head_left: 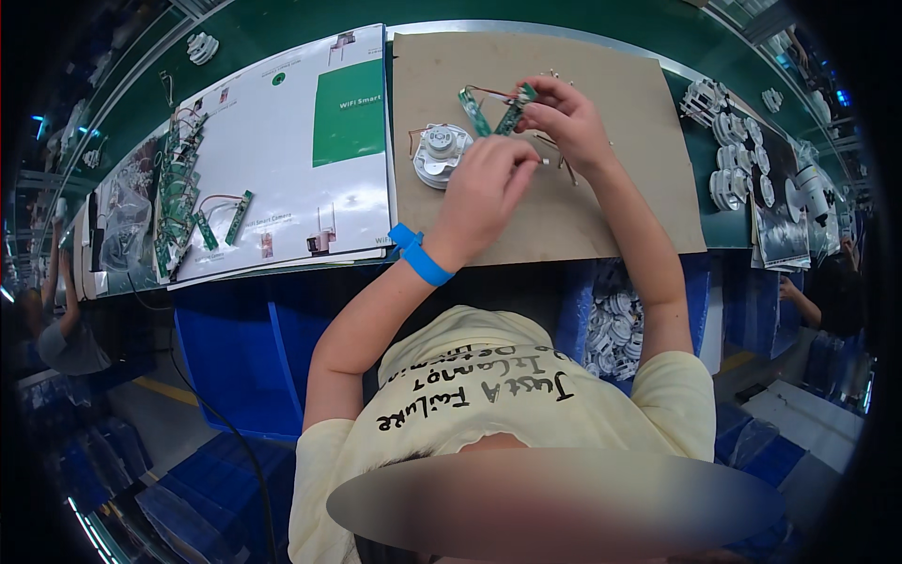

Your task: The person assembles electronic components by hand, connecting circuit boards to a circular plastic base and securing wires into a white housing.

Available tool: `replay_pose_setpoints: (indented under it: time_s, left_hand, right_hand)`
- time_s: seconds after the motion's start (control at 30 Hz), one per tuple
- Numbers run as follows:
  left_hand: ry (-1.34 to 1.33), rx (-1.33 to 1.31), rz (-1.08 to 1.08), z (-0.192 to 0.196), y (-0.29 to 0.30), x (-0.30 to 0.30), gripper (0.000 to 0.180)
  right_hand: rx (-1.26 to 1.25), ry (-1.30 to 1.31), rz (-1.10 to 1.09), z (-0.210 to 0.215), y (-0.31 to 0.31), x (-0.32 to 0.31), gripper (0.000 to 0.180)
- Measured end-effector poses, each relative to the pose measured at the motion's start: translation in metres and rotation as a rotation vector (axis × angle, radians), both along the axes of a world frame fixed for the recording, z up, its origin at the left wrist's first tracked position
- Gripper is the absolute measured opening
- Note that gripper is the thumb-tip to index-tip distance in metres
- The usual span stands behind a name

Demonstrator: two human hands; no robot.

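Observation:
My right hand (569, 124) pinches a small green circuit board (508, 119) above the brown cardboard sheet (620, 202). Thin red and dark wires run from it to a second green board (474, 113), which hangs to its left. My left hand (489, 193), with a blue band on the wrist, is closed just below the boards. A tiny pale tip shows at its fingertips; what it belongs to is hidden. Left of that hand, a round white plastic housing (438, 155) with a raised centre lies on the cardboard, a thin brownish wire beside it.
A pile of wired circuit boards (178, 188) lies on printed sheets (291, 202) to the left. Thin sticks with pale ends (568, 171) lie near my right hand. White housings (728, 179) stand at the right. Blue bins (235, 367) sit below the table edge, one holding white parts (615, 329).

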State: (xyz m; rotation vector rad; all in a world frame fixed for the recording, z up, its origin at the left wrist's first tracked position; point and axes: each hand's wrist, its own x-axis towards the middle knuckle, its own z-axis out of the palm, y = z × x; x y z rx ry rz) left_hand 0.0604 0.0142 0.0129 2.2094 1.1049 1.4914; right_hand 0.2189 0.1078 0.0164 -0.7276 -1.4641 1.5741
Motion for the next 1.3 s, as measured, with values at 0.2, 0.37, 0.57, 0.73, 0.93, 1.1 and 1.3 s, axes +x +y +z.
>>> replay_pose_setpoints:
  time_s: [0.2, 0.37, 0.57, 0.73, 0.93, 1.1, 1.3]
  left_hand:
    - [-0.493, -0.490, -0.038, 0.001, 0.000, -0.002, 0.015]
    - [-0.664, -0.613, -0.103, -0.001, 0.000, -0.006, 0.017]
    - [-0.577, -0.673, -0.099, 0.005, 0.000, -0.013, 0.020]
    - [-0.429, -0.797, -0.087, 0.009, 0.005, -0.019, 0.018]
    - [-0.489, -0.782, -0.117, 0.009, 0.004, -0.019, 0.019]
    - [-0.112, -0.285, 0.174, 0.013, -0.006, -0.021, 0.016]
    - [0.310, 0.075, 0.681, 0.014, 0.012, -0.056, 0.031]
  right_hand:
    - [0.197, 0.100, -0.058, -0.010, -0.038, -0.001, 0.035]
    - [0.269, 0.083, -0.049, -0.018, -0.047, -0.004, 0.036]
    - [0.346, 0.000, -0.086, -0.019, -0.051, -0.006, 0.036]
    - [0.618, -0.256, -0.143, -0.015, -0.050, 0.000, 0.035]
    - [0.572, -0.265, -0.096, -0.021, -0.045, 0.000, 0.034]
    - [0.507, -0.095, -0.187, -0.019, -0.050, -0.003, 0.034]
    - [0.447, -0.175, -0.239, -0.004, -0.054, -0.005, 0.031]
